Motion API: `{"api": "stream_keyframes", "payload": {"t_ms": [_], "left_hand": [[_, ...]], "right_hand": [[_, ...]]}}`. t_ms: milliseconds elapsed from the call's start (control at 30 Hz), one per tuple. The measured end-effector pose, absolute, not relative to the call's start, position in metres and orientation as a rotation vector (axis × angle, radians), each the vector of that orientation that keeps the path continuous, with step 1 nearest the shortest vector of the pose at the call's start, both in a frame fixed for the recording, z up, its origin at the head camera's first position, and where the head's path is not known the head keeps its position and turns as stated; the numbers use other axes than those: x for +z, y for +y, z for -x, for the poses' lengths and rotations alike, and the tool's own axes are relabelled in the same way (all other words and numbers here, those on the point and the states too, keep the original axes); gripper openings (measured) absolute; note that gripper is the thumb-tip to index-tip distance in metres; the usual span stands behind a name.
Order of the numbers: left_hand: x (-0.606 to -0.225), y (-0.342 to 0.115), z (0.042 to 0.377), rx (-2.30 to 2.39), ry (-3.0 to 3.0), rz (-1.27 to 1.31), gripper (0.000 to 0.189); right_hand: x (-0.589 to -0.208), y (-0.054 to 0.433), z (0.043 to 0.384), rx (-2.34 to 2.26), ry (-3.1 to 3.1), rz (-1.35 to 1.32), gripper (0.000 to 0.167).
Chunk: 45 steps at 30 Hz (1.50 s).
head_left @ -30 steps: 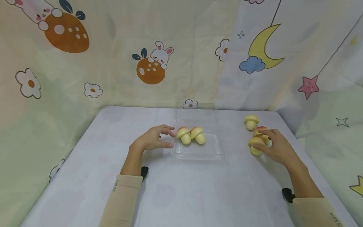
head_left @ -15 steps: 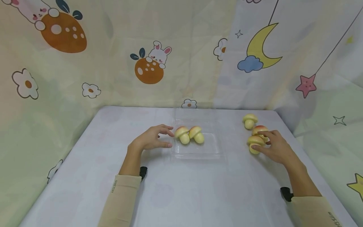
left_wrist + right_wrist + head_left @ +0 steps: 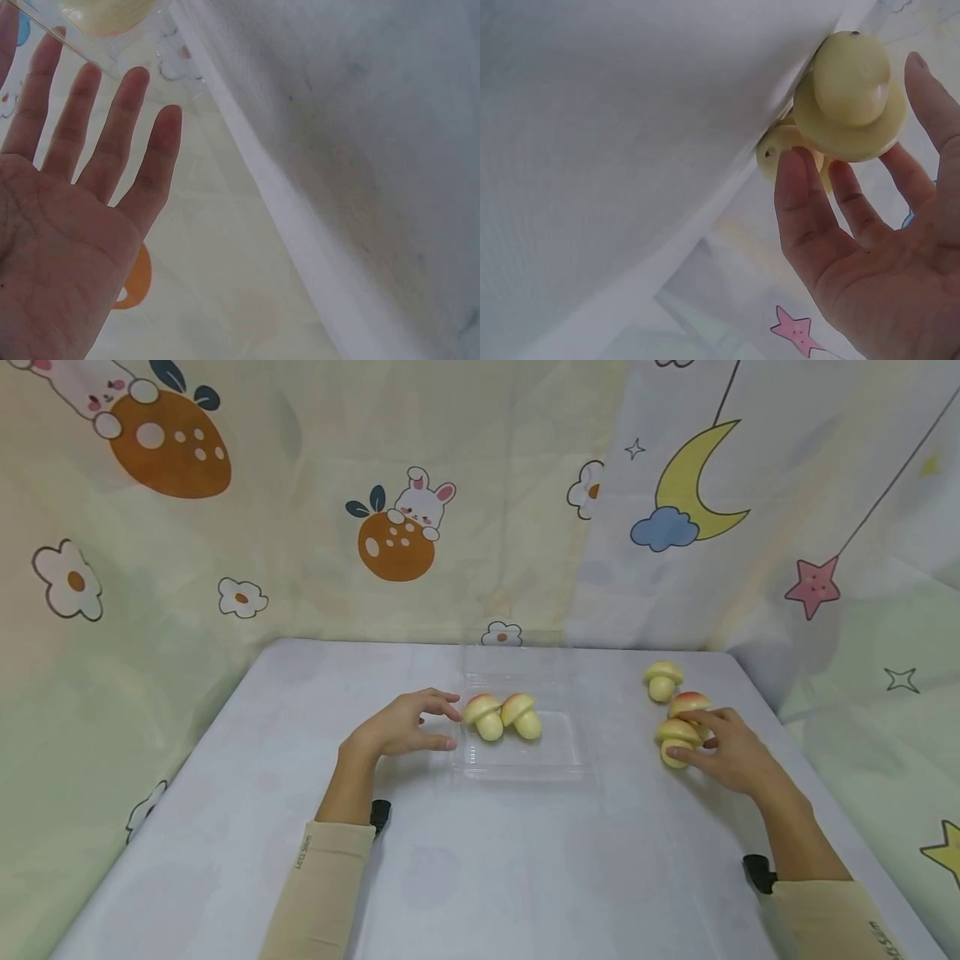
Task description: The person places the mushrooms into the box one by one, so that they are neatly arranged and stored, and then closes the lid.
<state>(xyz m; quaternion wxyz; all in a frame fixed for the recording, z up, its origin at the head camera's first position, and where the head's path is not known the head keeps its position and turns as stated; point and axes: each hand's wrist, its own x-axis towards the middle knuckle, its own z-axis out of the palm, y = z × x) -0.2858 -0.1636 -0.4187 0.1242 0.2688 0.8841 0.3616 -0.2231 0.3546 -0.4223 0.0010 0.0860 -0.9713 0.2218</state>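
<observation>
Partly, the right hand (image 3: 733, 755), thumb and fingers apart like the left hand (image 3: 405, 725), hides one red-tinged mushroom (image 3: 686, 702).

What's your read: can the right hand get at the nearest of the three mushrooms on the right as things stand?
Probably yes: the right hand sits right at the nearest mushroom, and nothing else seems to block it. The red-tinged mushroom close behind might crowd the grip.

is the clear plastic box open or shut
Open: the box has its transparent lid tipped back behind two uncovered yellow mushroom-shaped pieces.
</observation>
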Motion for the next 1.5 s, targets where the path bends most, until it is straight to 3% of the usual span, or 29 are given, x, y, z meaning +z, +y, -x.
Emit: {"api": "stream_keyframes", "payload": {"t_ms": [667,1500], "left_hand": [[-0.419,-0.163,0.284,1.047,2.578,-0.786,0.044],[-0.419,-0.164,0.289,1.072,2.554,-0.787,0.044]], "right_hand": [[-0.431,0.347,0.224,0.832,-2.954,-0.520,0.054],[-0.425,0.346,0.229,0.859,-2.827,-0.650,0.058]]}}
